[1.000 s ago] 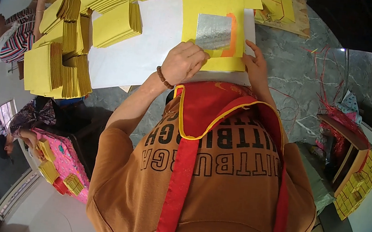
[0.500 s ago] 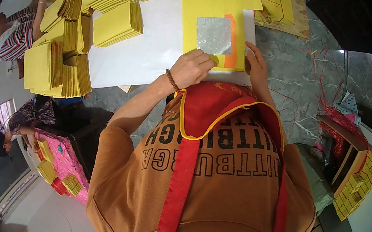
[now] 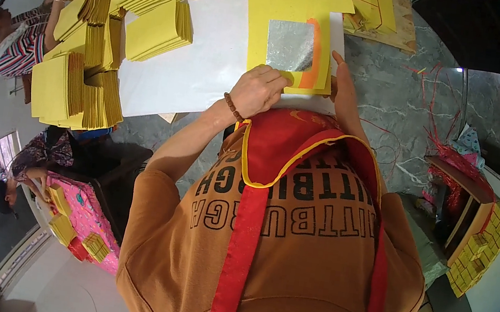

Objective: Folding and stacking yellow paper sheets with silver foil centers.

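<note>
Before me on the white-covered tabletop (image 3: 206,84) lies a stack of yellow paper sheets (image 3: 258,37). The top sheet bears a silver foil square (image 3: 288,46) with an orange stripe (image 3: 317,51) down its right side. My left hand (image 3: 260,91), with a brown bead bracelet at the wrist, is closed in a pinch at the lower edge of the sheets. Along their lower right edge my right hand (image 3: 346,88) stands on its side, fingers stretched out and touching the paper. Its inner fingers are partly hidden.
Several folded yellow paper bundles (image 3: 159,30) are piled left of the sheets. More yellow paper (image 3: 370,11) with red strings lies on a board at the far right. Two people (image 3: 22,53) work on the left, one by a pink-covered table (image 3: 82,206). A wooden rack (image 3: 471,229) stands at right.
The yellow sheets have shifted slightly to the right. My right hand has turned upright and straightened its fingers against their edge; my left hand keeps its pinch.
</note>
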### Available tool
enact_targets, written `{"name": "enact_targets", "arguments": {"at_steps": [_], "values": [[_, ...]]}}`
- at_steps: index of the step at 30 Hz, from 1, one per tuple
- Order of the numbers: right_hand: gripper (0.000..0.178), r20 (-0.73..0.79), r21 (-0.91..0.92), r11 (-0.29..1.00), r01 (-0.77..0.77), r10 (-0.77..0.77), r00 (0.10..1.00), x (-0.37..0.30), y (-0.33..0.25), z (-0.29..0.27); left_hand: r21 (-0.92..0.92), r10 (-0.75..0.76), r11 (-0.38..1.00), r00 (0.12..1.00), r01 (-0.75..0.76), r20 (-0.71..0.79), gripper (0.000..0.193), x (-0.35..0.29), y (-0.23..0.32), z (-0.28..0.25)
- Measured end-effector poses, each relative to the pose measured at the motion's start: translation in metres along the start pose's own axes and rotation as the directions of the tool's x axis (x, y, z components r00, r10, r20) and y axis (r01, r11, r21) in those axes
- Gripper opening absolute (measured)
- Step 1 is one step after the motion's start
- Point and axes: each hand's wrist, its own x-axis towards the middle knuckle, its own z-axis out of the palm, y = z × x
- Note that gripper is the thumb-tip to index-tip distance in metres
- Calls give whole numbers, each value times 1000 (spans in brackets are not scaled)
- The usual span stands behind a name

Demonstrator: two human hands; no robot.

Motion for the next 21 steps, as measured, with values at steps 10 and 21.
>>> {"name": "enact_targets", "arguments": {"at_steps": [10, 21], "values": [[45, -19, -144, 987, 74, -77, 997, 5, 4, 2, -62, -50, 997, 998, 53, 46, 23, 1, -3, 8], [52, -6, 40, 999, -14, 15, 1000, 2, -6, 3, 64, 34, 997, 999, -34, -1, 47, 9, 6, -5]]}}
